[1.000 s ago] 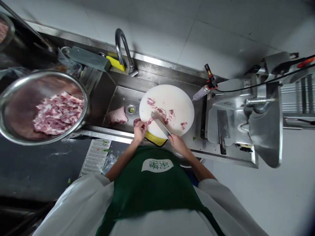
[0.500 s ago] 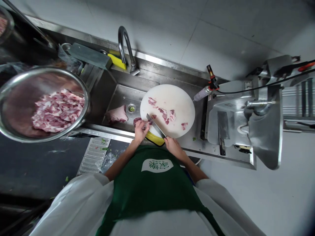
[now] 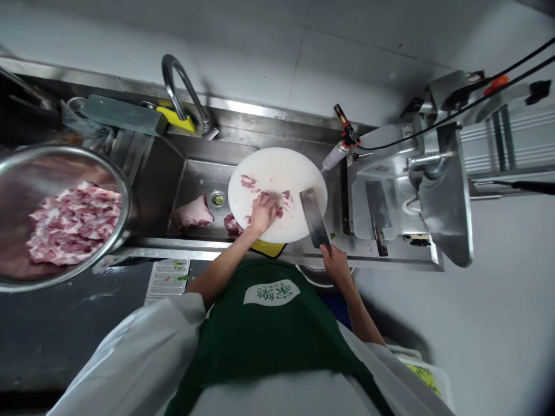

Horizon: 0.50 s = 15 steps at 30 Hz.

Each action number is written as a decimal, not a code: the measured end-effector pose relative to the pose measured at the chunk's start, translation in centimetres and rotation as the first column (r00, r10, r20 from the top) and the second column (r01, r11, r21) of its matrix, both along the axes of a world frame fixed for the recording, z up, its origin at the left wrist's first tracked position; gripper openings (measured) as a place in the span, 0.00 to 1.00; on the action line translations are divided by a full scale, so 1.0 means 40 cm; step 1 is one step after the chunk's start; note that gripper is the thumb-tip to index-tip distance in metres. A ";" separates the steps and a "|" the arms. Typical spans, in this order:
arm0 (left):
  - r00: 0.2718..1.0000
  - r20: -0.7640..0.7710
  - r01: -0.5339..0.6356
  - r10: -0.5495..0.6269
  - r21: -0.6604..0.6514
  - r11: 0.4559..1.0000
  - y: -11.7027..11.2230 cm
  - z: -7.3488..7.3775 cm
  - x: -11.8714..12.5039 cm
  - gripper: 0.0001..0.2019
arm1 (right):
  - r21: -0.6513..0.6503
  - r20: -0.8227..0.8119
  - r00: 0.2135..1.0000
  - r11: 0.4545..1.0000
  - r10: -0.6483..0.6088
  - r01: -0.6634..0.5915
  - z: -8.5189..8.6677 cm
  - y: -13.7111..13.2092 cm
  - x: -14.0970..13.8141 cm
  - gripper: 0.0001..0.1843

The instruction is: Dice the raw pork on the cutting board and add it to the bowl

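Note:
On the round white cutting board (image 3: 295, 164), my left hand (image 3: 264, 212) reaches over small pieces of raw meat (image 3: 287, 200), its fingers curled down onto them; part of what it grips is hidden under the hand. My right hand (image 3: 335, 264) is wrapped round the handle of a cleaver (image 3: 315, 218), whose broad blade lies over the board's right edge. Another scrap of meat (image 3: 248, 181) rests at the board's left. A yellow cloth-like item with a dark edge (image 3: 269, 248) shows under the board's near side.
In the sink, left of the board, lie a larger skin-on piece of meat (image 3: 193, 212) and a darker piece (image 3: 233, 225). A steel bowl (image 3: 126, 199) of cut meat stands left. Behind are a faucet (image 3: 184, 86) and blowtorch (image 3: 340, 149); a slicer (image 3: 446, 190) with another cleaver (image 3: 377, 208) stands right.
The cleaver in my right hand has moved right, away from the board's near-left edge. My left hand has gone from the darker meat at that edge onto the small pieces mid-board. The view has shifted.

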<state>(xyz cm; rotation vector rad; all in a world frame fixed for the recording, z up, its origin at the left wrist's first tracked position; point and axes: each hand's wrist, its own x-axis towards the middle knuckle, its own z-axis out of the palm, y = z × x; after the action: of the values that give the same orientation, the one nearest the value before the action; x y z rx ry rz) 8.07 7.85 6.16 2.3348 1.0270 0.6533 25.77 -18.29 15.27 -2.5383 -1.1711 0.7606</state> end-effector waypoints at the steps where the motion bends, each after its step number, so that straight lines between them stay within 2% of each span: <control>1: 0.999 -0.045 0.012 -0.012 -0.005 1.000 0.028 0.004 0.036 0.10 | 0.017 0.001 0.998 0.998 -0.059 0.059 0.000 -0.013 0.004 0.19; 4: 0.978 -0.188 0.074 -0.094 -0.109 0.991 0.113 0.004 0.089 0.08 | 0.035 -0.014 0.983 0.983 -0.182 0.183 -0.002 -0.047 0.000 0.21; 6: 0.957 -0.216 0.145 -0.194 -0.222 0.964 0.153 0.000 0.078 0.05 | 0.019 -0.032 0.970 0.971 -0.239 0.240 -0.006 -0.063 -0.012 0.20; 8: 0.957 -0.165 0.171 -0.237 -0.338 0.926 0.172 0.002 0.049 0.02 | 0.008 -0.056 0.964 0.966 -0.258 0.259 -0.012 -0.070 -0.027 0.19; 9: 0.969 -0.114 0.159 -0.221 -0.398 0.904 0.176 0.005 0.034 0.01 | 0.005 -0.067 0.964 0.967 -0.255 0.256 -0.016 -0.070 -0.034 0.19; 12: 0.991 0.119 0.115 -0.055 -0.584 0.803 0.175 0.025 0.001 0.12 | -0.009 -0.073 0.973 0.976 -0.219 0.219 -0.028 -0.062 -0.047 0.19; 15: 0.928 0.338 0.149 0.155 -0.719 0.678 0.181 0.055 -0.024 0.23 | -0.018 -0.054 0.990 0.991 -0.132 0.131 -0.032 -0.047 -0.047 0.19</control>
<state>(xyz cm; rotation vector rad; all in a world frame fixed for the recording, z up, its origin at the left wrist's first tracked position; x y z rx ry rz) 7.11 15.07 8.37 1.4185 0.8857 0.5176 23.90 -20.16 13.99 -2.5590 -0.9740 0.8039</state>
